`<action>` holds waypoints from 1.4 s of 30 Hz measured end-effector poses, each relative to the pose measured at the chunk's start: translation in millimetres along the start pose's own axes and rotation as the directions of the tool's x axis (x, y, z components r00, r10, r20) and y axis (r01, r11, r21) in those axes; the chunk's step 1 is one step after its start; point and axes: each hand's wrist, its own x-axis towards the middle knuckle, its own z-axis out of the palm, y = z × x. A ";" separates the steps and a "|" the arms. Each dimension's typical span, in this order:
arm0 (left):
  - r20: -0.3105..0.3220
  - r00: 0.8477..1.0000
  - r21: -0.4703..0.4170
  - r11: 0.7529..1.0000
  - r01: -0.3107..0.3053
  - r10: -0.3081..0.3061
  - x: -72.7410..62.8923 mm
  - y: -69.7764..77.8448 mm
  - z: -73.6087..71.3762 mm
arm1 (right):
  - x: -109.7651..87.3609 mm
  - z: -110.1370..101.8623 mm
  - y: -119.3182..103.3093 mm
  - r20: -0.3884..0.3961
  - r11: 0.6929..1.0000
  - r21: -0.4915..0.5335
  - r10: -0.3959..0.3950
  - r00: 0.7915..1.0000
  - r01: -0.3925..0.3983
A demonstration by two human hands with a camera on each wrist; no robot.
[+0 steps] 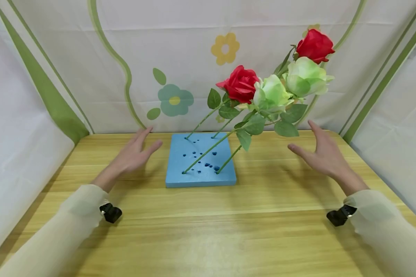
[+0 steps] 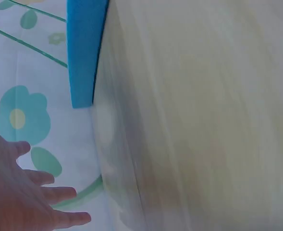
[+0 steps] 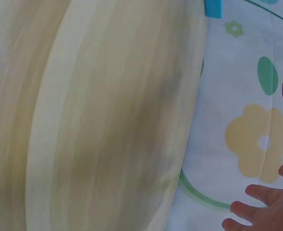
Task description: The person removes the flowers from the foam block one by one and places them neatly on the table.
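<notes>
A blue foam block [image 1: 175, 163] with small holes in its top lies flat on the table. Several artificial flower stems stand in it, leaning right: a near red rose [image 1: 242, 84], a farther red rose [image 1: 315, 45], and two pale green flowers, one in the middle [image 1: 271, 96] and one behind it [image 1: 306, 77]. To the left of the block, apart from it, is my left hand [image 1: 130, 156], thumb spread from the extended fingers, holding nothing. Well to the block's right, my right hand [image 1: 324, 154] is held likewise and touches no flower. The wrist views show both hands with spread fingers [image 2: 59, 194].
The wooden table [image 1: 208, 227] is bounded by a patterned white curtain [image 1: 256, 23] at the back and by cloth on both sides. Green leaves [image 1: 286, 128] overhang the table right of the block. Small black devices [image 1: 111, 212] sit at both cuffs.
</notes>
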 end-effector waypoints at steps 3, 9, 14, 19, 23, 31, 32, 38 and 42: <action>-0.009 1.000 -0.087 0.996 0.001 -0.002 0.7 4.0 2.3 | -0.9 0.3 -9.2 -0.003 0.997 0.069 0.034 0.999 -0.034; 0.017 0.998 -0.283 0.957 0.064 -0.061 2.9 14.2 8.1 | -3.2 1.9 -26.3 -0.009 0.978 0.201 0.061 0.998 -0.058; 0.034 0.994 -0.425 0.899 0.108 -0.103 6.1 22.4 14.4 | -4.3 5.9 -42.1 -0.005 0.940 0.337 0.059 0.998 -0.053; 0.035 0.992 -0.546 0.829 0.124 -0.125 10.8 28.3 22.9 | -4.4 12.9 -59.8 0.018 0.902 0.428 0.056 0.998 -0.059; 0.040 0.989 -0.600 0.788 0.138 -0.143 14.5 32.0 30.4 | -4.8 21.8 -72.3 -0.019 0.881 0.473 0.000 1.000 0.009; 0.063 0.979 -0.650 0.736 0.188 -0.194 17.6 34.7 44.7 | -12.0 35.5 -94.4 0.007 0.810 0.586 0.010 1.000 -0.012; 0.072 0.978 -0.644 0.739 0.197 -0.197 17.5 34.7 46.2 | -12.9 36.5 -97.1 0.014 0.791 0.611 0.014 1.000 -0.019; 0.113 0.976 -0.604 0.767 0.216 -0.186 15.0 33.9 51.4 | -18.8 40.9 -111.5 0.055 0.712 0.700 0.015 0.998 -0.049; 0.124 0.978 -0.588 0.782 0.207 -0.165 13.7 32.9 51.5 | -22.2 42.7 -121.6 0.113 0.665 0.741 0.007 0.994 -0.089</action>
